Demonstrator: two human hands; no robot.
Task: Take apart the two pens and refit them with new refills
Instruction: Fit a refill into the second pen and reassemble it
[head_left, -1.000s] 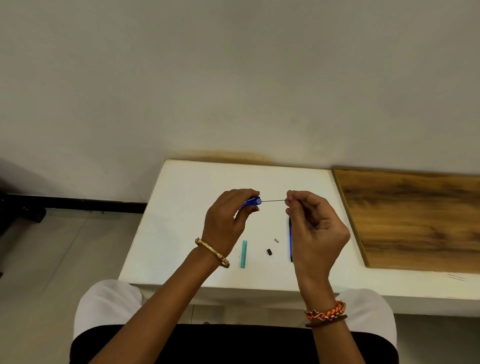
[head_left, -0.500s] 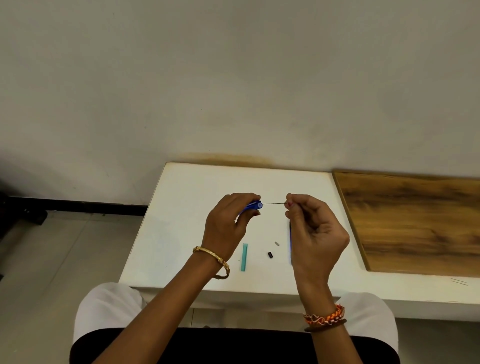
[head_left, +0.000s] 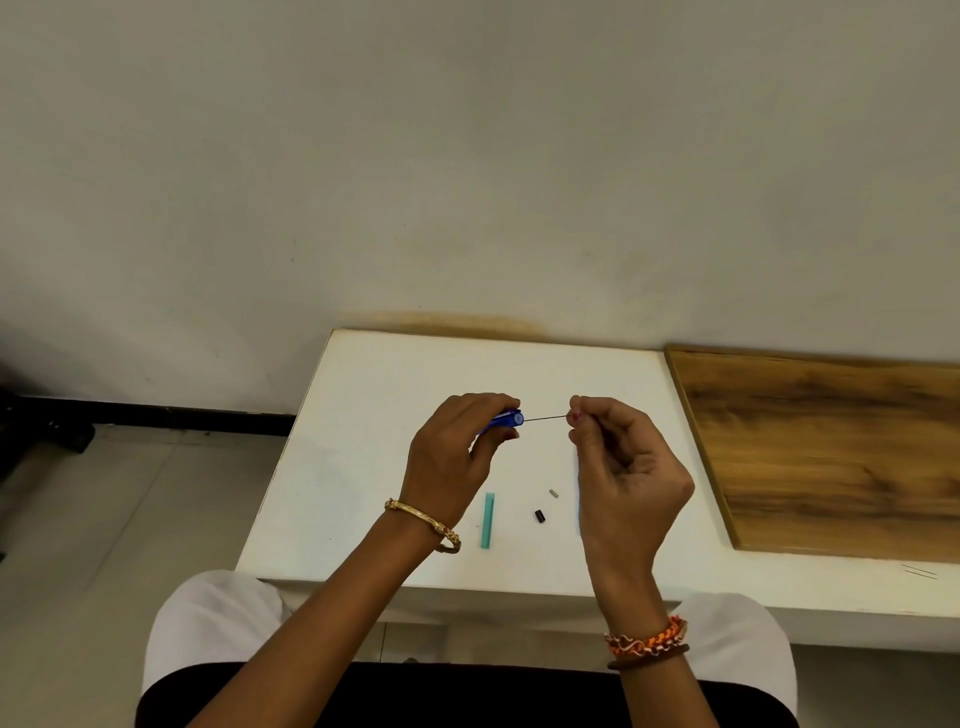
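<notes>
My left hand (head_left: 454, 457) is closed around a blue pen barrel (head_left: 506, 419), whose open end points right. My right hand (head_left: 626, 467) pinches the far end of a thin dark refill (head_left: 545, 417) that runs level from the barrel's mouth to my fingertips. Both hands hover above the white table (head_left: 374, 467). On the table lie a teal pen piece (head_left: 488, 520), a small black part (head_left: 541, 516) and a tiny grey part (head_left: 554, 493). A second pen seen earlier is hidden behind my right hand.
A wooden board (head_left: 831, 452) covers the table's right side, against the wall. Two thin dark strokes (head_left: 920, 571) lie near the front edge at the right. The floor drops away left of the table. My knees sit under the front edge.
The hands have hardly moved relative to each other. The view has shifted slightly, so the blue pen beside my right hand is now out of sight.
</notes>
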